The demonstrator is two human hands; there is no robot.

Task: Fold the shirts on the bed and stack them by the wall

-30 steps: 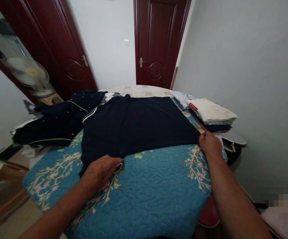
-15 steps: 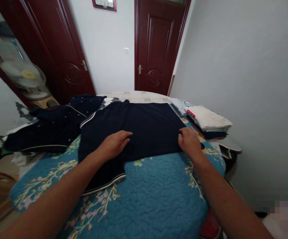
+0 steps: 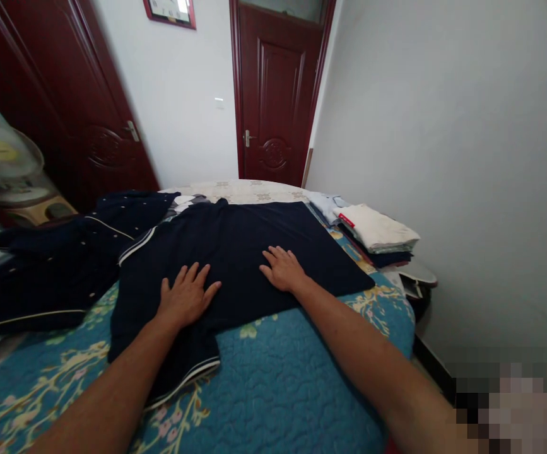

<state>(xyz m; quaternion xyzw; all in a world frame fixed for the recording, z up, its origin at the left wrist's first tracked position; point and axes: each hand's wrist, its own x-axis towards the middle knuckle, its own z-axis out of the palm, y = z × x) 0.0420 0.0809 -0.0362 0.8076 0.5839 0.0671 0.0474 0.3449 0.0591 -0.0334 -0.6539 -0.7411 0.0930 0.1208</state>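
Note:
A dark navy shirt [image 3: 245,246] with white-striped sleeve edges lies spread sideways over a blue quilted cloth [image 3: 273,378] with a flower pattern. My left hand [image 3: 187,295] rests flat on the shirt near its sleeve end, fingers spread and holding nothing. Farther right, my right hand [image 3: 282,268] lies palm down on the middle of the shirt, its fingers apart and empty.
Dark dotted clothing [image 3: 65,265] lies in a heap at the left. At the back right stands a folded stack topped by a cream garment [image 3: 377,228]. A fan [image 3: 5,154] is at the far left, beyond the table.
My right hand has left the shirt's right end, moved left and opened flat. My left hand has spread its fingers and lies lower on the shirt. The view has turned slightly right.

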